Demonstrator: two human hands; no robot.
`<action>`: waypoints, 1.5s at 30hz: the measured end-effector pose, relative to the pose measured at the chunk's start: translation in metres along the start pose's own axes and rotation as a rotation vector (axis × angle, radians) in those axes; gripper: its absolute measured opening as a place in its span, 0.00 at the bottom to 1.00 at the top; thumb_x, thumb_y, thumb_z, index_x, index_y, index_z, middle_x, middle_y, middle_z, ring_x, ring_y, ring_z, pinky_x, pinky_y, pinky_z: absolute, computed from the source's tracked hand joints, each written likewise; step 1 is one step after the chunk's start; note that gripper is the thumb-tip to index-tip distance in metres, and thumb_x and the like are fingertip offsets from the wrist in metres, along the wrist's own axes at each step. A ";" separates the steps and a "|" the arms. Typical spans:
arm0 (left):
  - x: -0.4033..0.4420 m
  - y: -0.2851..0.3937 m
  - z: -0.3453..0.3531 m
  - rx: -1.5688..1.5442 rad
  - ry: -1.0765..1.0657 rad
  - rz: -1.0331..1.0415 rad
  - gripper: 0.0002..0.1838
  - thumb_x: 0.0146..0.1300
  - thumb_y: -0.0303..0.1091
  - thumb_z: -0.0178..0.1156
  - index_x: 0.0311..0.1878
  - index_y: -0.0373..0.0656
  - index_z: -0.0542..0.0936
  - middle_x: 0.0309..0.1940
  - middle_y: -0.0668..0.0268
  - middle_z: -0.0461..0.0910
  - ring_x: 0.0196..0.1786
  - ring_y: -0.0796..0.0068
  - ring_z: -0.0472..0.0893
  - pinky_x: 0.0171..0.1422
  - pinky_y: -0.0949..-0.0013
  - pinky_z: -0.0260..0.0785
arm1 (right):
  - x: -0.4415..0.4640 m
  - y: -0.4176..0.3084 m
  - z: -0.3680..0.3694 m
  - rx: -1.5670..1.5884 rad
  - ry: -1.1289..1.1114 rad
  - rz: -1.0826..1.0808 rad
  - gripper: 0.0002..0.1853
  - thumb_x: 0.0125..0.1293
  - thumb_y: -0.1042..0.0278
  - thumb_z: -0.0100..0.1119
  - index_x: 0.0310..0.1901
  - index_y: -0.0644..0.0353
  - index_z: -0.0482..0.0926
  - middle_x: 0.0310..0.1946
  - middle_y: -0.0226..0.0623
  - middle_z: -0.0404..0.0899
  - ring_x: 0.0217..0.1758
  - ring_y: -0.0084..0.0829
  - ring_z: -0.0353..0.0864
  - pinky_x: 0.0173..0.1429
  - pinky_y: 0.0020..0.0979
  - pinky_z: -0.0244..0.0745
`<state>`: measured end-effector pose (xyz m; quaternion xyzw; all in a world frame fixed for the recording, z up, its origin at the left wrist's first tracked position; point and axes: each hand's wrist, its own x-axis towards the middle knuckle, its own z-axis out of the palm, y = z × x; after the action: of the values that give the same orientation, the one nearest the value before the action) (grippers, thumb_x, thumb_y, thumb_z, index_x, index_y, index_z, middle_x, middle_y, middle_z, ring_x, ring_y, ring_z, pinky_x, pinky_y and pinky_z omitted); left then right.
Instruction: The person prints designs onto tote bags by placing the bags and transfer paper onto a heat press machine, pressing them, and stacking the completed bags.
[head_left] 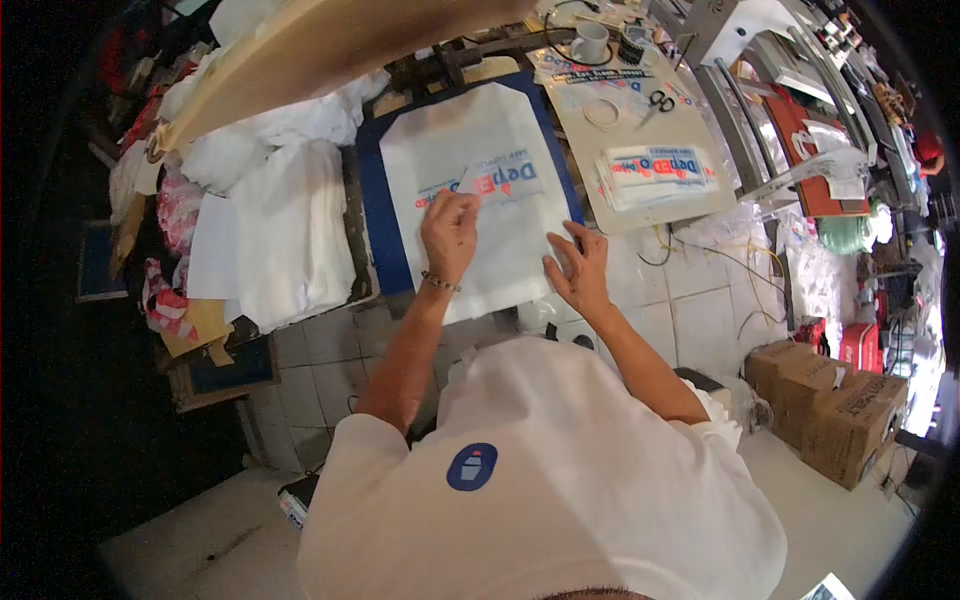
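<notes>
The left hand [450, 235] is bent over the white sheet [460, 130] with its fingertips drawn close together at the blue-and-red print [515, 178]; whether they pinch anything cannot be told. The right hand [580, 262] has its fingers spread and thumb apart at the sheet's edge toward four o'clock, with its fingertips close by that edge. The sheet lies flat on a blue board [382, 215], which shows as a strip along nine, twelve and three o'clock; at six o'clock the sheet's near edge faces the wearer's white shirt [600, 450], leaving a short stretch between. Room toward three o'clock is narrow, since a tan board [572, 130] lies just beside the blue one, bearing a stack of printed pieces [655, 175] at three o'clock and a ring [587, 113] and scissors [660, 101] at two. A mug [590, 45] stands at one o'clock. At nine o'clock a white pile [300, 235] comes near the blue board's side, and at eleven a pale brown panel [350, 55] cuts across the upper view. Tiled floor [640, 270] shows past the right hand at four o'clock; farther out that way are cardboard boxes [840, 420].
</notes>
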<state>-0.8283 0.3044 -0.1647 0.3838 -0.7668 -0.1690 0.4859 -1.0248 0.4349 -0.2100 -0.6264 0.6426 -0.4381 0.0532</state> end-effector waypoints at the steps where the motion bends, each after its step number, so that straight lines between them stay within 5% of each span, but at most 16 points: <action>1: -0.009 0.005 0.001 -0.048 -0.219 0.062 0.03 0.63 0.25 0.60 0.33 0.40 0.82 0.31 0.61 0.79 0.33 0.58 0.81 0.41 0.60 0.76 | -0.002 -0.001 -0.003 0.019 -0.010 0.007 0.22 0.55 0.67 0.69 0.54 0.51 0.82 0.61 0.43 0.73 0.55 0.46 0.68 0.61 0.45 0.66; 3: -0.014 0.011 -0.002 -0.124 -0.638 0.208 0.02 0.60 0.22 0.62 0.34 0.39 0.82 0.31 0.60 0.79 0.31 0.60 0.81 0.37 0.60 0.75 | -0.003 0.000 -0.004 0.008 0.004 -0.009 0.23 0.55 0.67 0.70 0.54 0.51 0.82 0.61 0.43 0.73 0.55 0.46 0.68 0.62 0.45 0.66; 7: 0.003 0.021 0.000 -0.089 -0.031 -0.242 0.03 0.61 0.25 0.62 0.35 0.42 0.84 0.32 0.62 0.79 0.34 0.58 0.81 0.38 0.61 0.75 | -0.002 0.002 -0.003 0.013 0.012 -0.034 0.23 0.54 0.68 0.70 0.54 0.51 0.82 0.61 0.44 0.73 0.57 0.47 0.68 0.62 0.47 0.65; 8: -0.001 0.015 0.003 -0.047 -0.242 0.045 0.03 0.61 0.25 0.62 0.35 0.42 0.84 0.33 0.62 0.80 0.35 0.59 0.82 0.39 0.60 0.75 | -0.009 0.002 -0.005 0.003 0.006 -0.025 0.23 0.54 0.68 0.70 0.54 0.51 0.82 0.61 0.44 0.73 0.57 0.47 0.68 0.62 0.47 0.65; 11: -0.013 0.031 0.001 -0.195 -0.583 0.121 0.02 0.60 0.24 0.63 0.34 0.41 0.83 0.33 0.61 0.81 0.35 0.58 0.82 0.39 0.60 0.75 | -0.006 0.003 -0.001 -0.010 0.023 -0.031 0.23 0.55 0.66 0.69 0.54 0.52 0.82 0.61 0.45 0.73 0.58 0.48 0.68 0.63 0.48 0.65; 12: -0.006 0.034 0.003 -0.126 -0.376 0.037 0.02 0.61 0.25 0.62 0.33 0.39 0.83 0.33 0.59 0.81 0.35 0.56 0.81 0.40 0.60 0.75 | -0.004 0.004 -0.001 -0.025 0.014 -0.063 0.22 0.56 0.65 0.69 0.54 0.52 0.82 0.61 0.45 0.73 0.58 0.49 0.68 0.63 0.48 0.64; 19: -0.006 0.042 0.009 -0.163 -0.526 0.161 0.02 0.62 0.23 0.60 0.35 0.38 0.82 0.32 0.59 0.80 0.37 0.57 0.80 0.44 0.61 0.73 | -0.007 0.012 0.002 -0.035 0.053 -0.076 0.22 0.56 0.61 0.67 0.55 0.49 0.82 0.61 0.45 0.73 0.56 0.50 0.69 0.60 0.49 0.65; 21: -0.008 0.029 0.015 -0.212 -0.155 -0.262 0.02 0.66 0.23 0.58 0.36 0.36 0.79 0.31 0.60 0.77 0.38 0.68 0.79 0.45 0.64 0.71 | -0.016 0.032 0.022 -0.095 0.050 -0.101 0.23 0.55 0.60 0.68 0.55 0.47 0.83 0.61 0.43 0.75 0.56 0.49 0.72 0.58 0.50 0.66; 25: -0.010 0.061 0.005 -0.092 -0.924 0.146 0.08 0.62 0.29 0.63 0.33 0.32 0.80 0.31 0.50 0.79 0.35 0.51 0.80 0.41 0.58 0.71 | -0.022 0.025 0.018 -0.091 0.051 -0.091 0.24 0.54 0.60 0.68 0.55 0.48 0.81 0.64 0.46 0.70 0.58 0.51 0.69 0.60 0.54 0.64; 29: 0.004 0.095 0.012 -0.138 -0.184 -0.146 0.04 0.60 0.26 0.64 0.32 0.35 0.81 0.31 0.54 0.81 0.35 0.54 0.80 0.41 0.60 0.72 | -0.012 0.018 -0.008 -0.040 0.051 -0.109 0.21 0.56 0.61 0.67 0.52 0.55 0.82 0.64 0.48 0.68 0.57 0.50 0.68 0.60 0.49 0.66; 30: 0.001 0.092 0.010 -0.142 -0.195 -0.140 0.04 0.60 0.26 0.64 0.32 0.35 0.81 0.31 0.54 0.81 0.35 0.54 0.80 0.41 0.60 0.72 | -0.014 0.014 -0.004 0.002 0.044 -0.121 0.19 0.57 0.62 0.66 0.50 0.57 0.82 0.64 0.48 0.68 0.57 0.50 0.68 0.60 0.47 0.66; 32: -0.004 0.092 0.016 -0.286 -0.838 0.027 0.04 0.60 0.26 0.64 0.34 0.35 0.81 0.31 0.57 0.81 0.34 0.59 0.80 0.40 0.64 0.72 | -0.013 0.016 -0.007 -0.081 -0.047 -0.081 0.18 0.56 0.62 0.67 0.49 0.57 0.84 0.64 0.47 0.68 0.58 0.50 0.68 0.61 0.46 0.67; 33: -0.008 0.092 0.022 -0.343 -0.863 0.279 0.04 0.61 0.25 0.63 0.35 0.34 0.81 0.30 0.57 0.80 0.33 0.62 0.79 0.40 0.65 0.71 | -0.011 0.017 -0.008 -0.162 -0.140 -0.044 0.17 0.56 0.63 0.67 0.47 0.57 0.85 0.64 0.45 0.69 0.59 0.49 0.68 0.62 0.45 0.68; 37: 0.005 0.113 0.018 -0.339 -0.527 0.032 0.03 0.59 0.24 0.65 0.33 0.35 0.82 0.28 0.58 0.79 0.31 0.64 0.79 0.38 0.66 0.71 | -0.006 0.015 -0.016 0.032 -0.138 0.004 0.14 0.56 0.64 0.67 0.43 0.58 0.87 0.62 0.46 0.71 0.59 0.48 0.68 0.63 0.45 0.67; 40: -0.006 0.130 0.024 -0.475 -0.656 0.051 0.02 0.58 0.24 0.66 0.33 0.35 0.83 0.28 0.59 0.79 0.30 0.64 0.78 0.37 0.66 0.71 | 0.002 0.045 -0.025 0.216 -0.021 -0.122 0.15 0.55 0.65 0.68 0.44 0.61 0.86 0.54 0.47 0.79 0.55 0.46 0.76 0.59 0.42 0.72; 45: -0.036 0.150 0.052 -0.505 -0.921 0.159 0.02 0.58 0.23 0.65 0.35 0.36 0.84 0.28 0.58 0.79 0.30 0.64 0.79 0.36 0.66 0.72 | 0.011 0.139 -0.078 0.285 0.229 0.376 0.10 0.67 0.67 0.62 0.45 0.63 0.85 0.34 0.41 0.86 0.37 0.32 0.85 0.45 0.34 0.79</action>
<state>-0.9286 0.4234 -0.1165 0.0816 -0.8628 -0.4623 0.1877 -1.1806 0.4408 -0.2445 -0.4285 0.6815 -0.5744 0.1483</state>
